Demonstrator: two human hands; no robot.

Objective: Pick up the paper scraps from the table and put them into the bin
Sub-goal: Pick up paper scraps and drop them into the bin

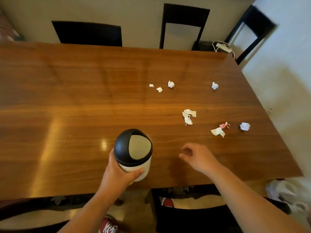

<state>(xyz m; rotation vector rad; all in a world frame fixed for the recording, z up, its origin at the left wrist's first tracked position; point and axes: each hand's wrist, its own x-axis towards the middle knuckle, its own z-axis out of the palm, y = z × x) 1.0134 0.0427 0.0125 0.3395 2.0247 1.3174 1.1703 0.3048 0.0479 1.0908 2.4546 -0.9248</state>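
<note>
A small white bin (134, 165) with a black domed swing lid stands near the front edge of the wooden table (67, 98). My left hand (117, 172) is wrapped around its body. To its right, my right hand (196, 155) hovers over the table with loosely curled fingers and holds nothing. Several white paper scraps lie on the right half: a torn piece (188, 116), a torn piece with a pink bit (218, 131), a crumpled ball (244, 126), another ball (214, 85), and three small ones (171, 84) farther back.
Dark chairs (183, 24) stand along the far side of the table and one (193, 214) at the near side. A white power strip (223, 47) lies past the far right corner. A plastic bag (286, 194) sits on the floor at the right.
</note>
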